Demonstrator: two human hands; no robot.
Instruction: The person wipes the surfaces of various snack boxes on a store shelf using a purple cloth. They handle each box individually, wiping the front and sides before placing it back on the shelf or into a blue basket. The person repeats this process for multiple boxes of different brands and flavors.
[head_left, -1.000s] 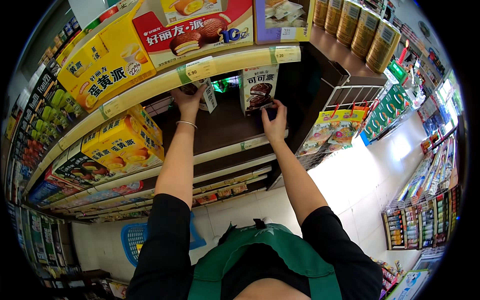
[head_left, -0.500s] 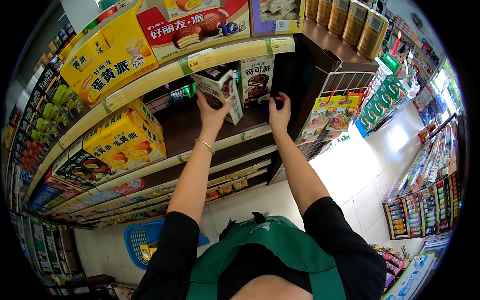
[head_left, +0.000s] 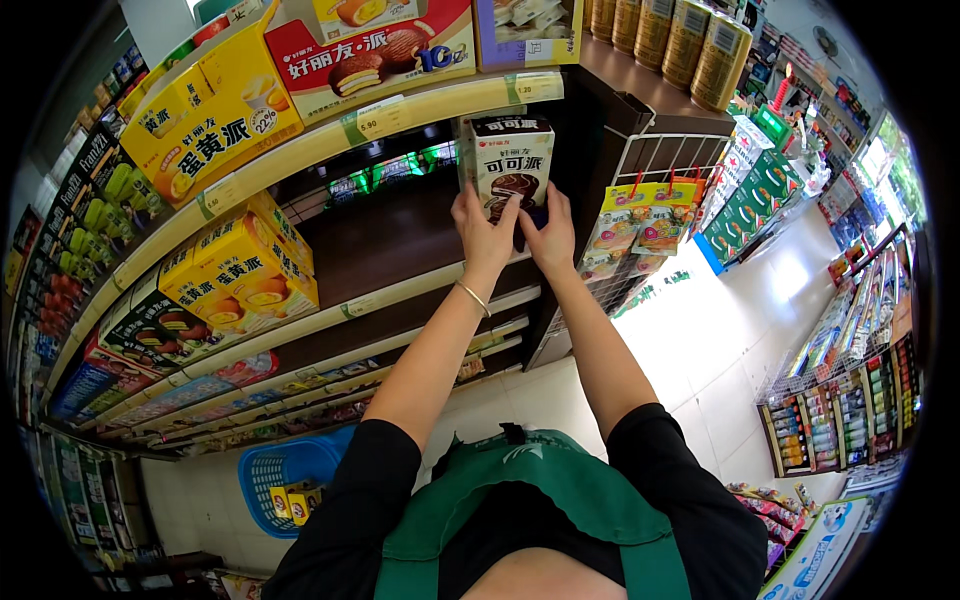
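A white and dark-brown box of chocolate pies (head_left: 514, 164) stands upright at the right end of the brown shelf board (head_left: 400, 235). My left hand (head_left: 487, 235) is closed around its lower left side, thumb on the front. My right hand (head_left: 550, 236) grips the lower right corner, with its thumb close to the left one. A second box seems to be behind it, mostly hidden. Further left on the same shelf sit yellow pie boxes (head_left: 240, 275), beside dark boxes (head_left: 150, 325).
Above runs a shelf edge (head_left: 395, 118) with price tags, bearing a red pie box (head_left: 370, 60) and a yellow one (head_left: 210, 115). Gold cans (head_left: 722, 62) stand top right. Snack bags (head_left: 660, 215) hang on a wire rack. A blue basket (head_left: 257, 480) with yellow packs is on the floor.
My left hand has moved right, and the tilted box it held is now upright against the shelf's right end. Both hands have come together on the box. The view has shifted slightly.
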